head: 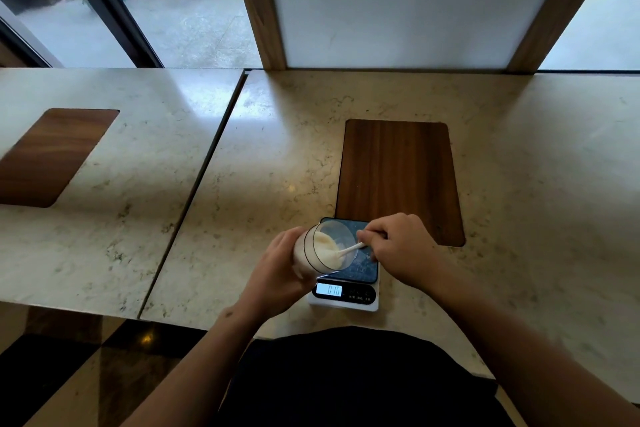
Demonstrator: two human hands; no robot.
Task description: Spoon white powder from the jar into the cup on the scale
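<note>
My left hand (277, 267) grips a clear jar (320, 250) tilted on its side, mouth facing right, with white powder inside. In my right hand (398, 246) is a small white spoon (349, 249) whose bowl is dipped into the powder at the jar's mouth. Both are held just above a white digital scale (346, 298) with a dark glossy platform; its lit display reads about 0.16. The cup is not visible; the jar and my hands cover much of the platform.
The scale sits near the front edge of a beige marble counter (277, 156). A wooden inlay panel (398, 177) lies just behind the scale, another (52, 156) at far left. A seam (204, 170) splits the counter. A white wall panel and windows stand behind.
</note>
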